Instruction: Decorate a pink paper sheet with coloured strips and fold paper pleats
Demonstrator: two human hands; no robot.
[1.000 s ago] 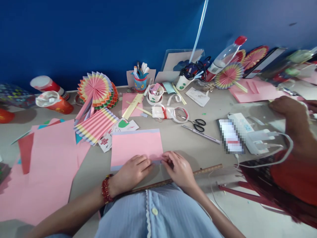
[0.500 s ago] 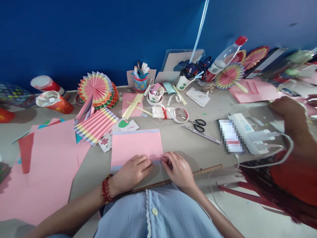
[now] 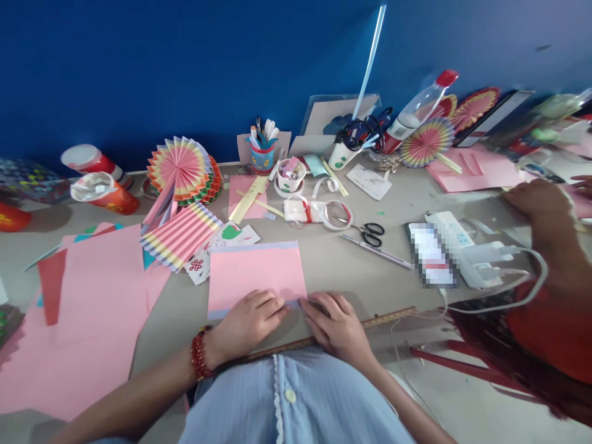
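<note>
A pink sheet of paper (image 3: 256,268) with pale purple strips along its far and near edges lies flat on the table in front of me. My left hand (image 3: 252,324) rests over its near edge, fingers laid out and pointing right. At the near right corner, my right hand (image 3: 335,324) touches the purple edge with its fingertips, the fingers stretched out. A pleated pink paper (image 3: 180,234) with striped ends is just beyond the sheet's left side. Beyond the sheet are printed cutouts (image 3: 243,235).
Large pink sheets (image 3: 99,302) cover the left. Farther back stand paper fans (image 3: 180,166), a pen cup (image 3: 262,157) and a scrap cup (image 3: 291,174). Tape (image 3: 338,216), scissors (image 3: 371,234), a pen (image 3: 377,251) and a phone (image 3: 432,253) lie rightward. Another person's arm (image 3: 550,246) reaches in at right.
My right hand's fingers have gone from curled together to stretched out at the sheet's corner, and the hand has shifted slightly right. My left hand stays in place.
</note>
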